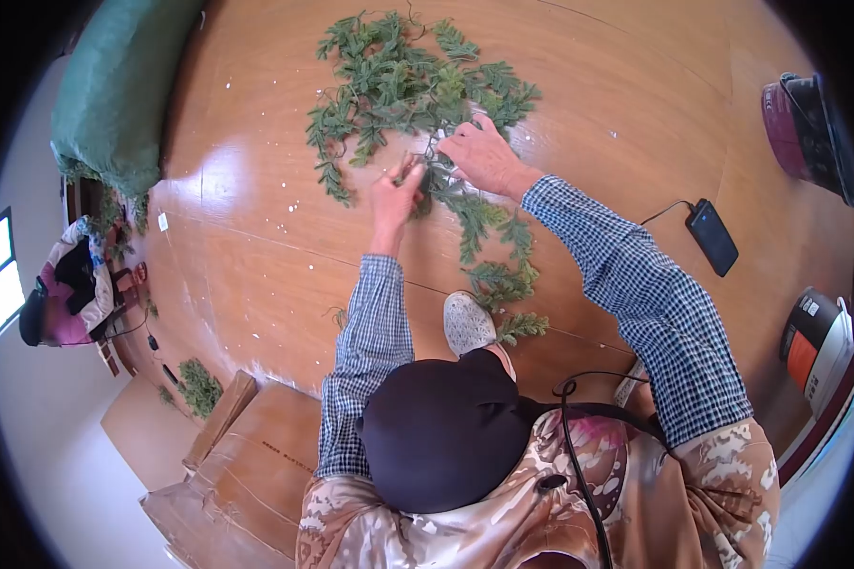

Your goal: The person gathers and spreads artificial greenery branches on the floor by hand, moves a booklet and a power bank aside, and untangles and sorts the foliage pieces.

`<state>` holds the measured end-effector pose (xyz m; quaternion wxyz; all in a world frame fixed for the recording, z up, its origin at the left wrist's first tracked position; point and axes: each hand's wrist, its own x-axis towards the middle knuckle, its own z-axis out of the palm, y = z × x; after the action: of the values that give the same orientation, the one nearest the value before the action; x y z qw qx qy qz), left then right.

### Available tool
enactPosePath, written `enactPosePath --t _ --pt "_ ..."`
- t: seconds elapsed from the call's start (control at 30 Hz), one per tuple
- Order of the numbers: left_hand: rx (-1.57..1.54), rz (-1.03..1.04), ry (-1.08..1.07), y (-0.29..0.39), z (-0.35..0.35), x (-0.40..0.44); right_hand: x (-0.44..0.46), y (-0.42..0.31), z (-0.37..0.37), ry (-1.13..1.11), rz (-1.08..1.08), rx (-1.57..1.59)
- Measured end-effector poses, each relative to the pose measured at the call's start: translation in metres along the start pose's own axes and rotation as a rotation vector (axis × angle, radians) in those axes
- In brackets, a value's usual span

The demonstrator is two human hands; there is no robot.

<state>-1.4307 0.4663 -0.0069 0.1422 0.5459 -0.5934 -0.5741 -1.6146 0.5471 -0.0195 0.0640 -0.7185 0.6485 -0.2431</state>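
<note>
Green leafy strands (389, 81) lie beyond and beside the pale shoe (469, 322). The left hand (394, 201) pinches them; the right hand (487, 159) curls, but I can't tell its grip. Gentle pinches should suit them.

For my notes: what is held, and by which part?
The left hand and right hand hold the leafy garland, seemingly by its thin stem; the exact contact is unclear.

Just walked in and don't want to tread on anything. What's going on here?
A person is handling a leafy green garland spread over the brown floor. The left hand pinches a piece of it while the right hand touches it close by. Most lies bunched beyond the hands; a strand trails back beside one light shoe.
</note>
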Motion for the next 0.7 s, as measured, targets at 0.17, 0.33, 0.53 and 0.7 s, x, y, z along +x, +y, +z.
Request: enactPosePath --t 0.17,0.33,0.53,0.7 --pt "0.311 0.172 0.065 -0.013 0.016 0.016 0.007 -0.001 -0.010 -0.262 0.088 -0.115" --pt "-0.091 -0.054 -0.120 0.017 0.004 -0.016 0.020 -0.009 -0.064 -0.198 0.132 0.583" --pt "-0.841 0.117 -0.126 0.043 -0.002 -0.043 0.037 0.003 -0.100 -0.313 0.208 1.245" --pt "-0.991 0.198 -0.129 0.053 -0.006 -0.052 0.021 -0.014 -0.086 -0.352 0.386 1.289"
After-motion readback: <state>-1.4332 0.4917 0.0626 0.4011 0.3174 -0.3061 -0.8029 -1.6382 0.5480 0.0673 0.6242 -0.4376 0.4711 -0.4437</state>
